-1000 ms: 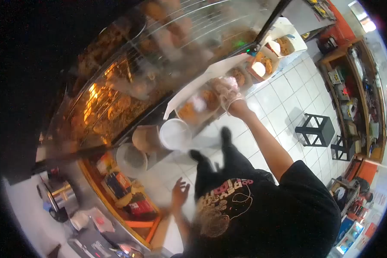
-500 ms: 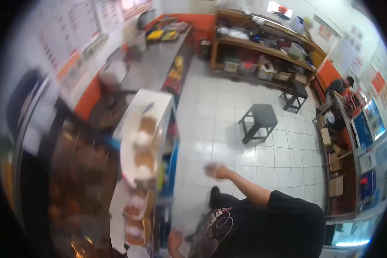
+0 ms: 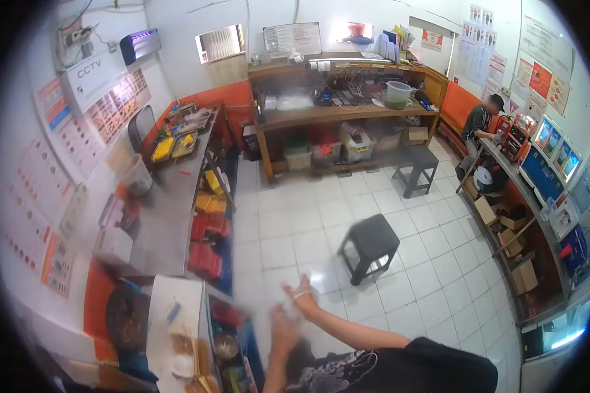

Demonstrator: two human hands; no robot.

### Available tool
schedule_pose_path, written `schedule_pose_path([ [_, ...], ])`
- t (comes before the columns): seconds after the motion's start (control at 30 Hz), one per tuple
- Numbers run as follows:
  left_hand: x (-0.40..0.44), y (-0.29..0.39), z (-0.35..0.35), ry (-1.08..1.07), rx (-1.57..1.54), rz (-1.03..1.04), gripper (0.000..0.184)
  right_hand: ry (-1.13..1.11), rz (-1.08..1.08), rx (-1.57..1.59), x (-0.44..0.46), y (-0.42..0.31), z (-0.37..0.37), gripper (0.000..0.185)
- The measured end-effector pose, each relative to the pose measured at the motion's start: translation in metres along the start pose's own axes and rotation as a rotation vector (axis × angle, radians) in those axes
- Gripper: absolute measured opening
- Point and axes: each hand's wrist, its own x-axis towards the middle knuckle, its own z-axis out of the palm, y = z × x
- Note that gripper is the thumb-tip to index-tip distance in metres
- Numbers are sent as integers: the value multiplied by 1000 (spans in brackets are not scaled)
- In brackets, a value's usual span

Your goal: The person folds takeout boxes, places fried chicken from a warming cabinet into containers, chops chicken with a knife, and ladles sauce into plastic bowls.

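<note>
My right hand point(image 3: 301, 295) is held out in front of me over the tiled floor, its fingers apart and nothing visible in it. Close by on the left, my left hand point(image 3: 284, 329) is raised and smeared by motion, so its fingers do not show clearly. Below and left of my hands stands a white-topped counter point(image 3: 156, 308). Brown food pieces point(image 3: 182, 344) and a white round item point(image 3: 183, 365) lie on it, with a small blue-grey object point(image 3: 174, 312) farther back. Neither hand touches the counter.
A dark stool point(image 3: 372, 237) stands ahead, with a second stool point(image 3: 415, 169) behind it. A metal table point(image 3: 160, 226) runs along the left wall. Wooden shelving point(image 3: 347, 118) spans the back. A seated person point(image 3: 476, 128) is at the right-hand counter point(image 3: 524, 190).
My view has swung up and left, showing more of the room. My left hand has come up and forward, and my two hands are now close together.
</note>
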Motion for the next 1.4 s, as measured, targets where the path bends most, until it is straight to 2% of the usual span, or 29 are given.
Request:
schedule_pose_path([
  [0.1,89,-17,40,57,15,33,62,-50,55,183,62,-34,-18,96],
  [0.17,153,-19,59,69,-31,23,63,32,-13,96,133,-15,-12,93],
  [0.23,221,-7,61,-107,-111,-21,62,-16,161,268,195,-30,-28,90],
  [0.27,258,8,60,-215,-161,-66,69,99,83,242,222,-46,-38,86],
  [0.3,290,25,61,-218,-178,-69,69,106,85,226,241,-66,-51,86],
  [0.37,359,56,73,-323,-101,57,72,167,67,292,289,-106,-85,84],
  [0.4,388,64,88,-265,-5,182,72,179,-82,-64,336,-70,-92,80],
  [0.5,464,108,128,-405,-46,112,69,317,32,194,402,-88,-145,75],
  [0.57,510,110,172,-445,-51,243,65,558,-27,549,450,-88,-181,67],
  [0.63,560,120,205,-484,-44,264,59,659,-28,691,503,-83,-207,62],
  [0.73,656,124,257,-445,-17,311,53,807,0,602,594,-94,-227,58],
  [0.77,693,123,272,-436,-24,313,53,749,-33,641,631,-80,-226,56],
  [0.83,763,97,296,-390,-13,247,51,694,-35,205,678,-115,-214,56],
  [0.87,824,42,338,-345,-169,94,48,684,-52,211,716,-136,-215,56],
  [0.9,861,-22,366,-306,-314,-90,44,357,-106,164,733,-146,-205,59],
  [0.97,924,-49,329,-120,-245,-29,27,-303,-213,86,755,-163,-178,65],
  [1.0,971,-171,353,121,315,373,33,-416,-307,0,770,-177,-166,64],
  [1.03,986,-119,304,395,139,50,34,-532,-392,-87,778,-187,-159,64],
  [1.07,1003,-172,282,401,242,-124,43,-551,-381,-86,786,-208,-169,64],
  [1.1,1015,-244,264,501,265,-295,47,-661,-499,-183,794,-239,-184,60],
  [1.13,1010,-263,234,557,285,-488,49,-767,-621,-280,813,-260,-196,57],
  [1.17,1009,-374,215,529,162,-502,56,-779,-614,-281,841,-270,-207,57],
  [1.2,979,-365,195,557,487,-515,66,-837,-570,-265,870,-276,-221,53],
  [1.23,956,-381,194,757,1122,-452,73,-892,-526,-248,896,-278,-232,50],
  [1.27,940,-356,156,382,489,-918,75,-836,-357,-249,929,-274,-238,48],
  [1.3,914,-394,125,174,321,-818,71,-838,-350,-246,959,-277,-248,48],
  [1.33,876,-383,159,631,254,-788,72,-759,-324,-198,991,-283,-259,46],
  [1.37,854,-379,155,575,497,-944,67,-683,-292,-149,1019,-290,-267,44],
  [1.4,835,-371,170,637,628,-1061,64,-622,-342,-116,1047,-296,-273,43],
])
